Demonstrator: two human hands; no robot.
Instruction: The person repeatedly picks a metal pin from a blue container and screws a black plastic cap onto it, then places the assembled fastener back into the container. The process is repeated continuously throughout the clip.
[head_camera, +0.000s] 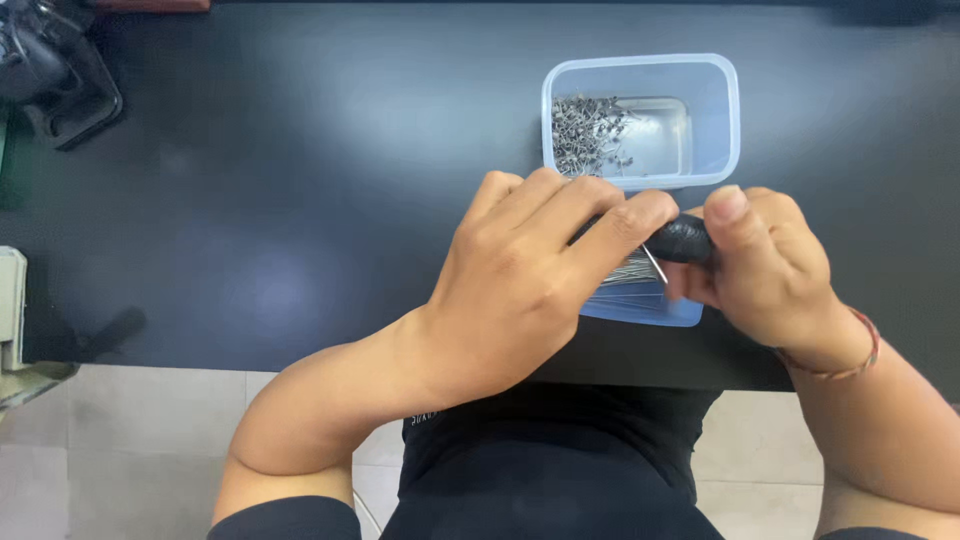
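Your left hand (530, 280) curls over a flat blue lid (640, 305) that lies on the black table (300, 200) close to its near edge, its fingertips pinching a thin metal pin (654, 263) over a bundle of the same pins (630, 272). Your right hand (765, 265) is clenched around a rounded black part (682, 240), touching the left fingertips.

The pin is thin and held only at the fingertips, so a small twist between the hands could, I judge, let it slip or bend. The lid sits just beside the table edge; a nudge from your wrist could tip it and spill the pins onto the tiled floor (130, 430). The clear plastic tub (712, 110), just beyond your fingers, holds a heap of small metal parts (588, 135) and looks light enough to slide if knocked.

Open room lies left of your hands across the bare dark top; a black device (50, 70) occupies the far left corner, well apart.
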